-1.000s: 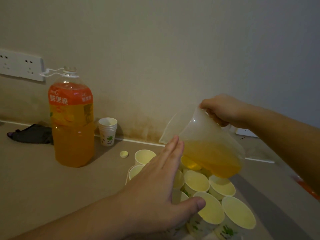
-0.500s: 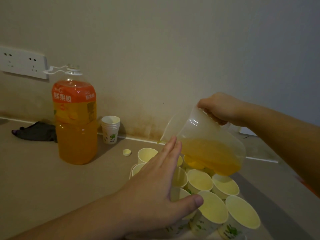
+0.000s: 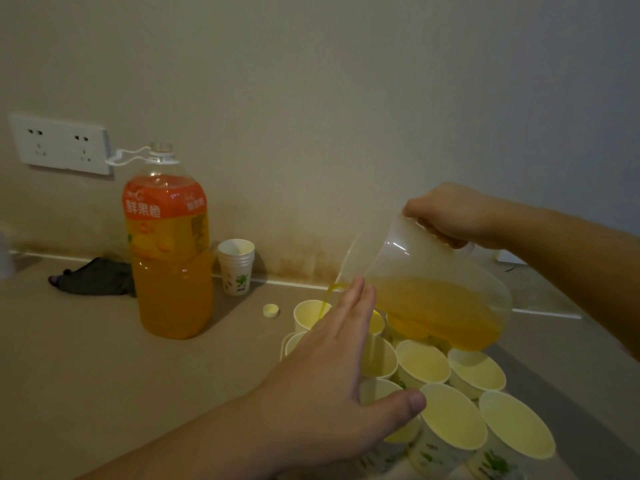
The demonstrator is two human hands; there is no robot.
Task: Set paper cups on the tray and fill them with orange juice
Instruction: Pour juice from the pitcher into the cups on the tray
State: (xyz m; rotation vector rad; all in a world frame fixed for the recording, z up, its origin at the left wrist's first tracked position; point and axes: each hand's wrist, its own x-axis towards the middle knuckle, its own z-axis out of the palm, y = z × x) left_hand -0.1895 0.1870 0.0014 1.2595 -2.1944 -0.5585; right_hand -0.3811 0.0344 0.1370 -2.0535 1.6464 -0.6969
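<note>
From the head camera we see our right hand (image 3: 450,214) curled around the handle of a clear plastic jug (image 3: 429,282), tipped toward our left so its spout hangs lower than the handle. The jug is roughly half full of orange juice (image 3: 436,310), and a thin stream (image 3: 327,297) falls from the spout into the far paper cup (image 3: 308,311), just beyond the fingertips of our left hand (image 3: 332,372).

That left hand is flat and open, fingers straight and together, thumb stretched out to the side. It reaches over the near cups and holds nothing; we cannot tell whether the palm touches the rims beneath it.

The paper cups (image 3: 450,415) stand packed rim to rim below the jug and to the right of our left hand, pale yellow inside, with green leaf prints on their sides. Only a thin white edge of the tray (image 3: 284,342) shows at the left of the cluster.

Well to the left of both hands, a large juice bottle (image 3: 169,244) stands upright on the tabletop (image 3: 104,358) with its neck uncapped. Its small cap (image 3: 270,310) lies between the bottle and the cups. A short stack of spare cups (image 3: 236,266) stands by the wall, just to the right of the bottle, and a dark cloth (image 3: 95,282) lies to the bottle's left. A white wall socket (image 3: 60,143) sits above it.
</note>
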